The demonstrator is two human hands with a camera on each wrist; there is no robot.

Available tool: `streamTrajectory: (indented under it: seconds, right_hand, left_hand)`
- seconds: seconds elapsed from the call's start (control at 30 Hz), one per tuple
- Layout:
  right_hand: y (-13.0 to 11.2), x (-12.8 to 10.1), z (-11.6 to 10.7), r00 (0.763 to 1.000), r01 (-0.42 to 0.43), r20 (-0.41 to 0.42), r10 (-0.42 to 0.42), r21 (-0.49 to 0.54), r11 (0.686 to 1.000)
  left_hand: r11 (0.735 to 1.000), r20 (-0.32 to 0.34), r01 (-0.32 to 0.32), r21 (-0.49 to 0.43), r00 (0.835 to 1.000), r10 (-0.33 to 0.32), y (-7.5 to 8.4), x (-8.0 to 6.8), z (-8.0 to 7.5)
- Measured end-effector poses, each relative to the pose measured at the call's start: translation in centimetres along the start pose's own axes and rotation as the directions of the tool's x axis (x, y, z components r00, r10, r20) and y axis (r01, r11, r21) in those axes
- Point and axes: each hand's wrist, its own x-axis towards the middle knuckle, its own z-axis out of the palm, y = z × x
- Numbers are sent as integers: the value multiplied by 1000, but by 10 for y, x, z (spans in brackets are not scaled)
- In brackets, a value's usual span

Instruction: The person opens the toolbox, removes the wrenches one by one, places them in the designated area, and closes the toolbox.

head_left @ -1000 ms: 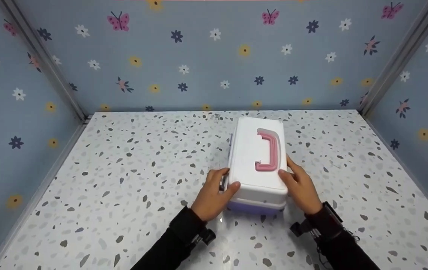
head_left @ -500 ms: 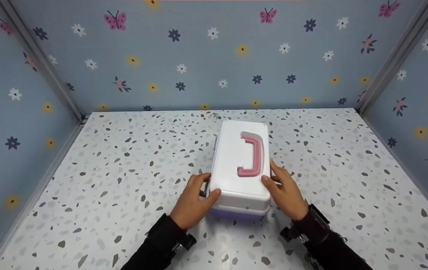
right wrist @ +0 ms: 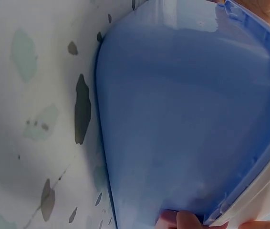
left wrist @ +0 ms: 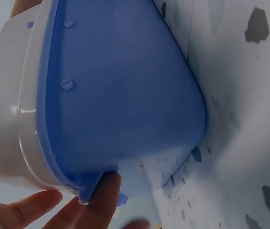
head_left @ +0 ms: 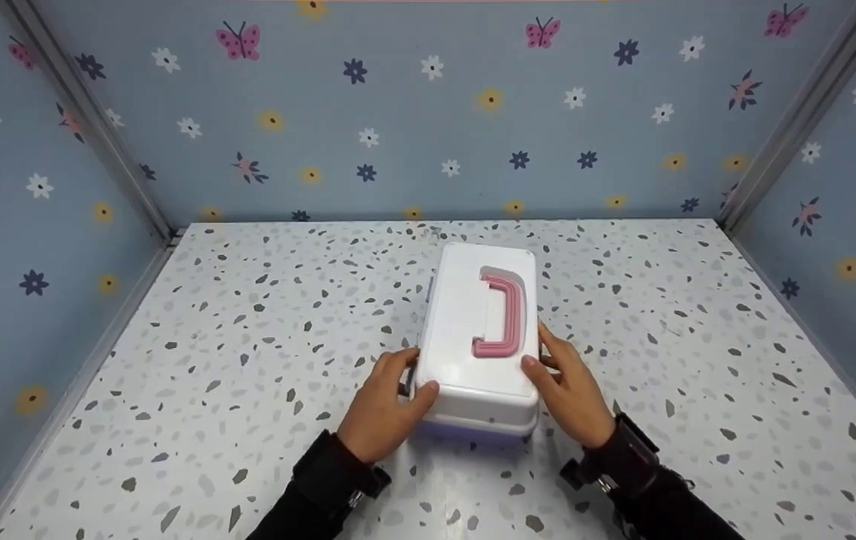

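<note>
Both hands clamp box (head_left: 482,330): my left hand (head_left: 381,403), right hand (head_left: 569,388) curled round near corners. Smooth plastic may slip, tilt onto surface (head_left: 247,360).

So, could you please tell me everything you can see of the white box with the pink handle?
The box is a rounded, glossy plastic case with a white lid, a blue base and a pink handle folded flat into a recess on top. It lies closed on the speckled table, long side running away from the person. The left hand and right hand grip its near end.
</note>
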Motion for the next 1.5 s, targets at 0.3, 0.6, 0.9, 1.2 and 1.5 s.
streamTrajectory:
  seconds: [0.3, 0.6, 0.9, 1.2, 1.5]
  right_hand:
    - [4, 7, -13, 999, 14, 30, -16, 70, 997]
    - [24, 35, -25, 995, -100, 17, 98, 146, 984]
    - [32, 44, -17, 969, -237, 120, 215, 216, 947]
    - [31, 53, -15, 948, -308, 167, 272, 254, 917]
    - [42, 60, -23, 886, -431, 370, 279, 435, 791]
  left_hand:
    - [952, -185, -195, 237, 953, 241, 13, 3, 8]
    - [859, -151, -340, 382, 894, 421, 36, 4, 30]
    - [702, -76, -407, 584, 834, 547, 56, 8, 54]
    - [589, -43, -372, 718, 820, 571, 58, 13, 66]
    - [581, -59, -366, 727, 810, 584, 56, 12, 66]
